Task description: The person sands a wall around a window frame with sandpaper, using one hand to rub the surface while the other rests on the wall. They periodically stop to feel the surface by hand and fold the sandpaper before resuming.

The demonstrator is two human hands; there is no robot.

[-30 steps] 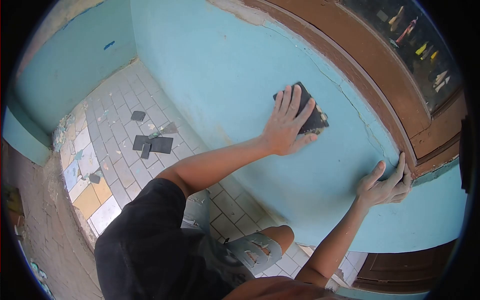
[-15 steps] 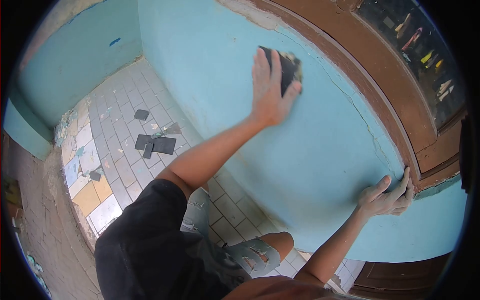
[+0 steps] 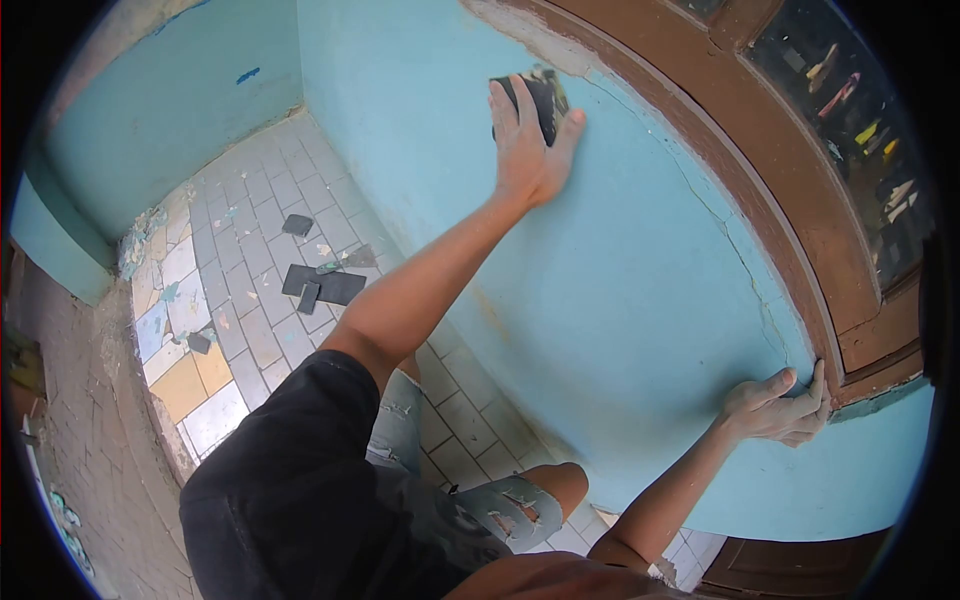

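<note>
My left hand (image 3: 530, 160) presses a folded piece of black sandpaper (image 3: 541, 108) flat against the light blue wall (image 3: 600, 270). Its fingers lie over the sheet, and a patterned, yellowish backing shows along one edge. Off to the right, my right hand (image 3: 775, 408) rests on the wall beside the lower corner of the brown window frame (image 3: 805, 270). Its fingers are stretched out, the thumb is apart, and nothing is in it. Pale dust coats both hands.
A long crack (image 3: 735, 230) runs down the wall near the frame. Dark sandpaper pieces (image 3: 340, 286), a scraper (image 3: 355, 257) and paint flakes lie on the tiled floor (image 3: 260, 335). A glass pane (image 3: 840, 120) is at upper right, a dark brown wooden panel (image 3: 790, 565) below.
My left hand has slid up and to the left across the wall with the sandpaper. The view has shifted slightly; my right hand stays by the frame corner.
</note>
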